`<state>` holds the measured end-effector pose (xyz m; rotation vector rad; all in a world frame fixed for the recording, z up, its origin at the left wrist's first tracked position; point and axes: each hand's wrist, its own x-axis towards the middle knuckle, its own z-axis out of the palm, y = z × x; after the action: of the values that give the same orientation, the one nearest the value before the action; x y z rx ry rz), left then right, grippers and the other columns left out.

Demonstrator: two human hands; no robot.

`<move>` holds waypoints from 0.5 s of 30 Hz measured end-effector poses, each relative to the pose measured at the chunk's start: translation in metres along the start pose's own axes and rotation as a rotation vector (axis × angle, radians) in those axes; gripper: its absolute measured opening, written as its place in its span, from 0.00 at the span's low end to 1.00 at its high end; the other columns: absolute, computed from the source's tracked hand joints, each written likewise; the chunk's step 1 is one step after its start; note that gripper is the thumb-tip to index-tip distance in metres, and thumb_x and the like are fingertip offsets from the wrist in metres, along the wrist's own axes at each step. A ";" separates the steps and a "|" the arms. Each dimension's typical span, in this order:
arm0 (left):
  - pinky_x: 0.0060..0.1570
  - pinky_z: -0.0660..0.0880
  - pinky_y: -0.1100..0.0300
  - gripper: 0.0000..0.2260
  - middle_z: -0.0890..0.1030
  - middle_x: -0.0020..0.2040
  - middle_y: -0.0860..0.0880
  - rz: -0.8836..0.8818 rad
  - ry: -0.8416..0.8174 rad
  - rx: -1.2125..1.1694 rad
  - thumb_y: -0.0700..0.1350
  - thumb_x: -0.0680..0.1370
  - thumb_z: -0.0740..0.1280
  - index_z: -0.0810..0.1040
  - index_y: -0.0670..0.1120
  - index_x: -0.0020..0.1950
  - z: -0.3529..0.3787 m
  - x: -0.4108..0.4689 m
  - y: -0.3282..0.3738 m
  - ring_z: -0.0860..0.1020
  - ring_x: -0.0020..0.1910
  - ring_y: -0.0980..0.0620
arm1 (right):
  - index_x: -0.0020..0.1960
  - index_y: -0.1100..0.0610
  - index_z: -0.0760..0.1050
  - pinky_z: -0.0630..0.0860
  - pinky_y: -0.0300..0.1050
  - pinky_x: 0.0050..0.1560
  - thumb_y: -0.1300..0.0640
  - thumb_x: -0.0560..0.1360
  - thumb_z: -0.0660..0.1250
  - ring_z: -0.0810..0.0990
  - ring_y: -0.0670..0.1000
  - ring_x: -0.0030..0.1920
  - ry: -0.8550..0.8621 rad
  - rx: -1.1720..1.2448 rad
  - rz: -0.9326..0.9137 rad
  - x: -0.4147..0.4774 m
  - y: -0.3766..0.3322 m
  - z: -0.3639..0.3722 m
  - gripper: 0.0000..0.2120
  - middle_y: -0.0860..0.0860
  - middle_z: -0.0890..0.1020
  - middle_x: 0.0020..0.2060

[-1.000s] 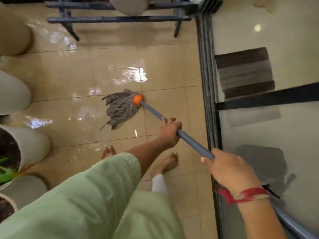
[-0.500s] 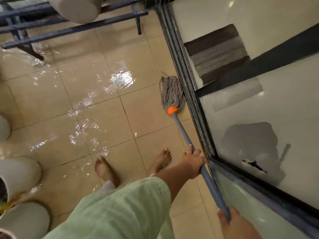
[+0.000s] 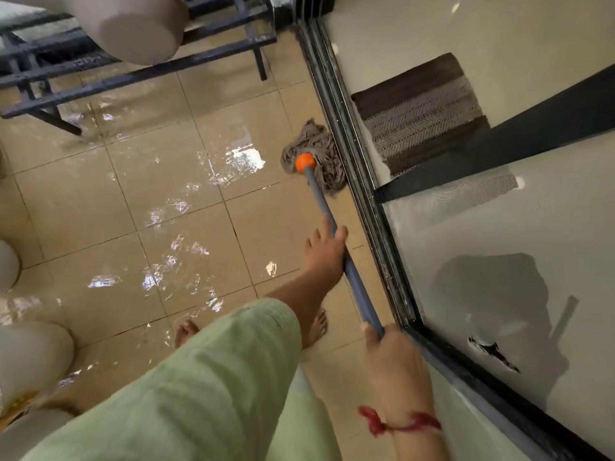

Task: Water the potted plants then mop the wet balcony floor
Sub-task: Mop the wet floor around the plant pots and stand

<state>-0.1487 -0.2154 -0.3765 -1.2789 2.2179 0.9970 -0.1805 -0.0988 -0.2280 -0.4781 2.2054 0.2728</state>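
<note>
A string mop with a grey head (image 3: 316,154) and an orange collar (image 3: 305,162) lies on the beige tiled balcony floor (image 3: 166,201), pressed against the dark sliding-door track (image 3: 359,181). Its grey handle (image 3: 356,281) slants down to the right. My left hand (image 3: 324,251) grips the handle partway up. My right hand (image 3: 392,364), with a red thread at the wrist, holds it lower down. Puddles (image 3: 243,161) glint on the tiles left of the mop.
Pale plant pots (image 3: 33,354) stand along the left edge, and another pot (image 3: 139,24) sits on a dark metal stand (image 3: 139,74) at the top. A glass door (image 3: 499,261) runs along the right; a striped mat (image 3: 422,111) lies behind it. My bare feet (image 3: 186,331) stand on wet tiles.
The mop head swept from the middle of the floor rightward to the door track, then bunched up there as it was pushed forward. Both hands kept hold of the handle.
</note>
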 end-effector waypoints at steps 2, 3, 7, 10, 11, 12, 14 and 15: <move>0.71 0.59 0.41 0.30 0.45 0.77 0.36 -0.080 0.091 0.004 0.33 0.75 0.65 0.56 0.46 0.73 -0.025 0.028 -0.006 0.58 0.73 0.35 | 0.57 0.58 0.71 0.64 0.43 0.38 0.44 0.81 0.52 0.76 0.55 0.46 0.027 0.052 -0.053 0.025 -0.026 -0.006 0.20 0.55 0.79 0.50; 0.71 0.59 0.41 0.33 0.46 0.77 0.36 -0.105 0.118 -0.003 0.33 0.75 0.65 0.53 0.47 0.75 -0.036 0.041 -0.010 0.58 0.73 0.35 | 0.58 0.59 0.72 0.63 0.43 0.38 0.45 0.81 0.52 0.74 0.55 0.45 0.038 0.077 -0.087 0.038 -0.042 -0.011 0.20 0.56 0.79 0.52; 0.69 0.63 0.40 0.37 0.52 0.76 0.37 -0.130 0.175 -0.084 0.39 0.76 0.67 0.49 0.49 0.77 -0.084 0.083 -0.026 0.63 0.71 0.36 | 0.59 0.61 0.74 0.68 0.44 0.44 0.48 0.81 0.54 0.78 0.58 0.53 0.096 0.177 -0.192 0.099 -0.112 -0.029 0.20 0.58 0.80 0.55; 0.68 0.66 0.41 0.37 0.52 0.77 0.37 -0.043 0.160 -0.120 0.42 0.75 0.69 0.50 0.50 0.78 -0.104 0.100 -0.033 0.63 0.72 0.36 | 0.59 0.60 0.74 0.67 0.44 0.42 0.48 0.81 0.54 0.77 0.57 0.52 0.142 0.167 -0.220 0.133 -0.157 -0.044 0.19 0.56 0.80 0.53; 0.68 0.66 0.42 0.37 0.50 0.77 0.37 -0.005 0.153 -0.121 0.43 0.76 0.69 0.51 0.51 0.78 -0.106 0.102 -0.033 0.62 0.73 0.36 | 0.59 0.60 0.74 0.66 0.43 0.40 0.48 0.81 0.54 0.76 0.56 0.49 0.159 0.152 -0.228 0.139 -0.165 -0.049 0.18 0.55 0.79 0.52; 0.68 0.66 0.43 0.35 0.49 0.77 0.38 0.031 0.143 -0.106 0.43 0.76 0.68 0.51 0.51 0.78 -0.107 0.104 -0.032 0.60 0.74 0.37 | 0.59 0.59 0.74 0.65 0.43 0.40 0.48 0.81 0.54 0.76 0.56 0.49 0.171 0.136 -0.238 0.143 -0.167 -0.052 0.18 0.55 0.79 0.52; 0.69 0.65 0.43 0.34 0.48 0.78 0.39 0.092 0.111 -0.043 0.45 0.77 0.67 0.53 0.52 0.78 -0.104 0.102 -0.029 0.58 0.75 0.39 | 0.60 0.59 0.73 0.65 0.45 0.42 0.48 0.81 0.55 0.77 0.57 0.54 0.201 0.105 -0.257 0.141 -0.158 -0.054 0.18 0.56 0.79 0.55; 0.69 0.65 0.43 0.33 0.47 0.78 0.40 0.121 0.101 -0.003 0.45 0.77 0.67 0.55 0.52 0.77 -0.100 0.098 -0.027 0.58 0.75 0.39 | 0.60 0.59 0.73 0.66 0.45 0.43 0.47 0.81 0.55 0.76 0.57 0.56 0.208 0.089 -0.259 0.137 -0.147 -0.052 0.18 0.56 0.78 0.56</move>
<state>-0.1733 -0.3558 -0.3818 -1.2340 2.3965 1.0000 -0.2326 -0.2837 -0.3071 -0.7629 2.3125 -0.0153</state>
